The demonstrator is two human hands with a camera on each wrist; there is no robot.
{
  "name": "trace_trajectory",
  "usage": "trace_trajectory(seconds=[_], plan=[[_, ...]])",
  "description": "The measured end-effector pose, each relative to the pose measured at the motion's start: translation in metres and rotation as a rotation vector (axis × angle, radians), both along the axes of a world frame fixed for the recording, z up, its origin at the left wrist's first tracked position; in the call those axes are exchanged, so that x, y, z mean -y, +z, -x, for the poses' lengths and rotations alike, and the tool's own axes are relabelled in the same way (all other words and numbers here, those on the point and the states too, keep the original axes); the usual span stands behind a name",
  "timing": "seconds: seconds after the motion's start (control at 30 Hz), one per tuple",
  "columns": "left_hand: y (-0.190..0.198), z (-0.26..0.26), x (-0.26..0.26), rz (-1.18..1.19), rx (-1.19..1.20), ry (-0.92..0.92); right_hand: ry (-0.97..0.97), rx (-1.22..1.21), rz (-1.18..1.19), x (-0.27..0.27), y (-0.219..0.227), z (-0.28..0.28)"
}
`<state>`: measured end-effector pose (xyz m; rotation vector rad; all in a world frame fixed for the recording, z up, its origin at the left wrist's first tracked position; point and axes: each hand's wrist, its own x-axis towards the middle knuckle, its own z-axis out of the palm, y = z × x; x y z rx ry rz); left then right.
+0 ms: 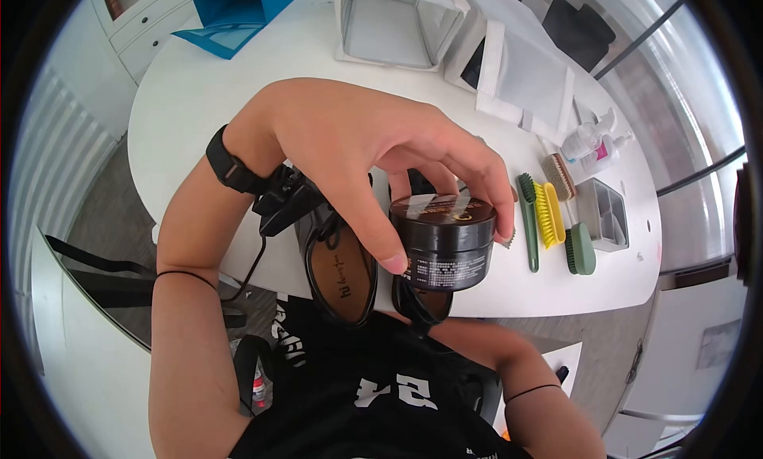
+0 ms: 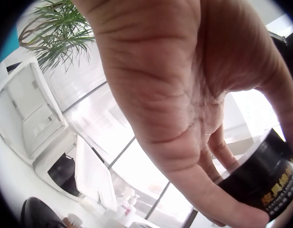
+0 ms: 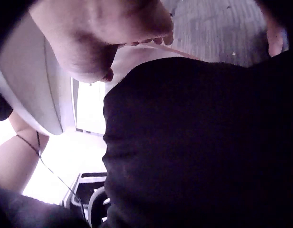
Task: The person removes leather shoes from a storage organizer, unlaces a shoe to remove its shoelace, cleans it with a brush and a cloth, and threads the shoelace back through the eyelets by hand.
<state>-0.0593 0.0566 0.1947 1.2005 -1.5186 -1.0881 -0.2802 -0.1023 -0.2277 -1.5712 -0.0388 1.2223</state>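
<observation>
My left hand (image 1: 358, 141) grips a black round jar (image 1: 445, 256) with a dark glossy lid, thumb on one side and fingers round the other. In the left wrist view, gold lettering shows on the side of the jar (image 2: 251, 180). Below the jar, at the table's near edge, lie a black shoe with a tan insole (image 1: 342, 280) and a second shoe (image 1: 433, 302), partly hidden by the jar. My right hand (image 3: 103, 35) hangs below the tabletop beside the dark clothing, its fingers loosely bent, nothing seen in them.
To the right on the white table (image 1: 214, 109) lie a long green brush (image 1: 530, 228), a yellow brush (image 1: 548, 213), a wooden brush (image 1: 559, 177) and a green oval brush (image 1: 581, 250). Behind stand a clear box (image 1: 608, 213), pump bottles (image 1: 584, 141), white bins (image 1: 397, 30) and a blue box (image 1: 230, 10).
</observation>
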Motion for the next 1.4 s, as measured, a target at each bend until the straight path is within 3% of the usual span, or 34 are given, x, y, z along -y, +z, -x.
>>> trace_trajectory(seconds=[0.1,0.53,1.4], plan=[[-0.004,-0.004,0.002,0.002,0.008,0.003,0.035,0.062,-0.004,-0.004,-0.009,-0.001],[-0.012,-0.013,0.004,0.031,0.004,0.008,0.182,0.357,0.018,0.000,0.045,-0.013],[-0.016,-0.017,0.006,-0.068,-0.040,0.027,0.483,0.954,0.105,0.070,0.217,0.010]])
